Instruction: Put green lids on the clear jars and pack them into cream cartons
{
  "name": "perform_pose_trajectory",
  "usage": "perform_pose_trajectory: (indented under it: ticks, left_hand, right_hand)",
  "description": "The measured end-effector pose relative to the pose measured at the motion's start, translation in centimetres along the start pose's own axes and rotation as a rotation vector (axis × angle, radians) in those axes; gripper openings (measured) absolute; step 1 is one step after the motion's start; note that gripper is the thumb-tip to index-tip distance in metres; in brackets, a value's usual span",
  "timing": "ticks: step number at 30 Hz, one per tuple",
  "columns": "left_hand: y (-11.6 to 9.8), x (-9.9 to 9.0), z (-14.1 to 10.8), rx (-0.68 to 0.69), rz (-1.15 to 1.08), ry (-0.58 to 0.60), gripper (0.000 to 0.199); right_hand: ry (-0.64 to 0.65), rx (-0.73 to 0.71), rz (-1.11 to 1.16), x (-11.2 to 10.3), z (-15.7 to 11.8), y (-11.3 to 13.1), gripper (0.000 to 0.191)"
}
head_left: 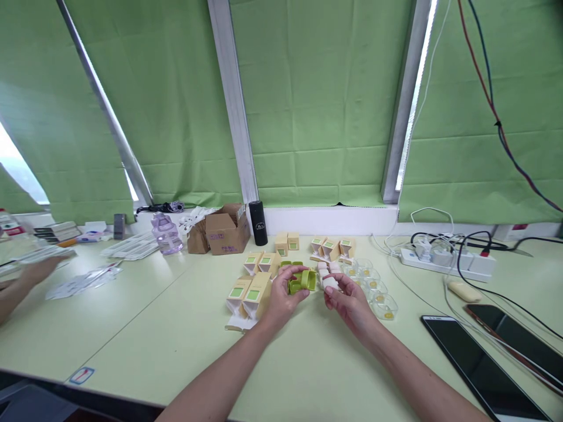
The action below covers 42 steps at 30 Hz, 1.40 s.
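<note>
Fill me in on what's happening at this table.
One person is working with both bare hands. The left hand holds a green piece, and the right hand pinches a small white piece beside it. Small yellow cartons stand to the left, and clear containers sit to the right. Another person's hand is at the far left.

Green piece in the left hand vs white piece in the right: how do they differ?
Colour: the green piece is yellowish green; the white piece is plain white.
Shape: the green piece looks rounded; the white piece looks blocky.
Shared: both are hand-held, side by side with a small gap.
</note>
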<state>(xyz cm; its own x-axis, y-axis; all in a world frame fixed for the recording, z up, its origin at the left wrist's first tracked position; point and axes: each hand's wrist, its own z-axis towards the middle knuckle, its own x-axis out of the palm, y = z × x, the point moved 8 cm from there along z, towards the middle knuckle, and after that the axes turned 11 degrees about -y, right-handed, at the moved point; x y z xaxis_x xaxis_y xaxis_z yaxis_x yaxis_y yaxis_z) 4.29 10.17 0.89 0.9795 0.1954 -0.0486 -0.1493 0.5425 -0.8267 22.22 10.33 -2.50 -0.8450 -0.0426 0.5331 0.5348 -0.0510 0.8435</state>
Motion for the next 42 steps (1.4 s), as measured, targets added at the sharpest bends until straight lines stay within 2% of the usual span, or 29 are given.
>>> perform_pose_trajectory:
  ticks: [7,11,17,25,42]
  left_hand:
    - [-0.1,-0.1,-0.2,-0.016,0.046,-0.026,0.046]
    - [0.2,-0.3,-0.1,-0.009,0.086,-0.042,0.046]
    - [-0.4,-0.1,-0.3,0.018,0.145,-0.041,0.046]
    - [-1.5,0.4,-0.8,0.065,0.204,-0.026,0.050]
    - [-2.2,0.9,-1.1,0.110,0.234,0.006,0.048]
  right_hand:
    - [-0.117,0.116,-0.036,-1.5,0.6,-1.1,0.055]
    - [-0.088,0.146,0.030,-1.3,0.6,-1.2,0.055]
    - [-0.044,0.064,-0.001,-0.4,0.3,-0.1,0.058]
    - [-0.061,-0.030,-0.119,-0.5,0.1,0.4,0.054]
    - [-0.040,-0.088,-0.207,-0.3,0.3,0.3,0.051]
